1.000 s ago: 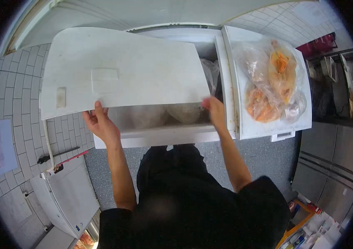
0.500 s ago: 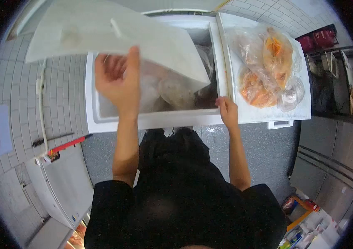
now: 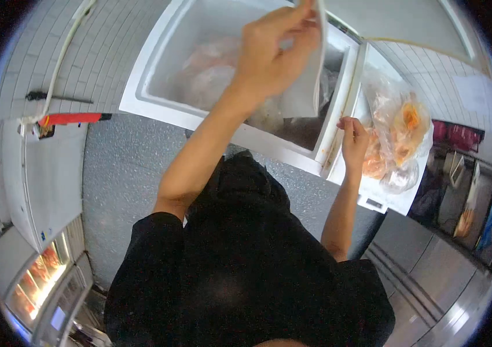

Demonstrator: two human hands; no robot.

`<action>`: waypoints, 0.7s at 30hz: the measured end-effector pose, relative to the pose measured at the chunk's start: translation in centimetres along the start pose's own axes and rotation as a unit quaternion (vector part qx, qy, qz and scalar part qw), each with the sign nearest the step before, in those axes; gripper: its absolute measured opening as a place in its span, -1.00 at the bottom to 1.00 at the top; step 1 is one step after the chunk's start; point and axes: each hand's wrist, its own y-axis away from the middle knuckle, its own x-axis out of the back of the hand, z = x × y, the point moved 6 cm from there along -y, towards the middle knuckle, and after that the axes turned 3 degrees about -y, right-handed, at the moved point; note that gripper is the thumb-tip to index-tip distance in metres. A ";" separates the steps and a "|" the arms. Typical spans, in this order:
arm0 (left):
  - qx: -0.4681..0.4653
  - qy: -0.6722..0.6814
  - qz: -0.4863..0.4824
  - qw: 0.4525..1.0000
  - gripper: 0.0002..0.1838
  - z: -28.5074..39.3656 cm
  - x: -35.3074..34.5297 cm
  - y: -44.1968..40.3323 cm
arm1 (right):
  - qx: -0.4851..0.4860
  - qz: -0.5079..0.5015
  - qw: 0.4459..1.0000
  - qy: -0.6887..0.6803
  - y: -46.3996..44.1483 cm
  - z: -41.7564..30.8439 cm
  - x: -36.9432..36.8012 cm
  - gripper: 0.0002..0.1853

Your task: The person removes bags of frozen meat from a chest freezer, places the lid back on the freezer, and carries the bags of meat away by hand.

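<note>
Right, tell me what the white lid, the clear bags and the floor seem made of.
Lid: probably plastic, smooth, dull white, thin-edged. Bags: clear plastic film, by the shiny creases and see-through look. Floor: perhaps vinyl or stone, fairly dull grey with pale flecks.

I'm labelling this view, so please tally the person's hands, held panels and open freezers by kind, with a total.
Hands: 2 (left hand, right hand)
Held panel: 1
Open freezer: 1
Total: 4
</note>
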 end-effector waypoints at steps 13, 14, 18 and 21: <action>-0.054 0.038 -0.053 0.996 -0.33 -0.8 1.3 0.1 | 0.151 0.075 0.985 0.046 -4.0 -18.5 -8.4 -0.65; -0.067 0.048 -0.059 0.995 -0.33 -1.3 1.4 0.0 | 0.138 0.071 0.984 0.083 -4.5 -19.0 -8.9 -0.64; -0.126 0.018 -0.090 0.988 -0.36 -0.7 2.4 -1.1 | 0.022 0.152 0.986 0.065 -5.4 -18.8 -8.6 -0.71; -0.141 0.004 -0.143 0.980 -0.36 -1.0 4.1 -1.9 | 0.031 0.142 0.983 0.114 -5.6 -17.5 -7.6 -0.79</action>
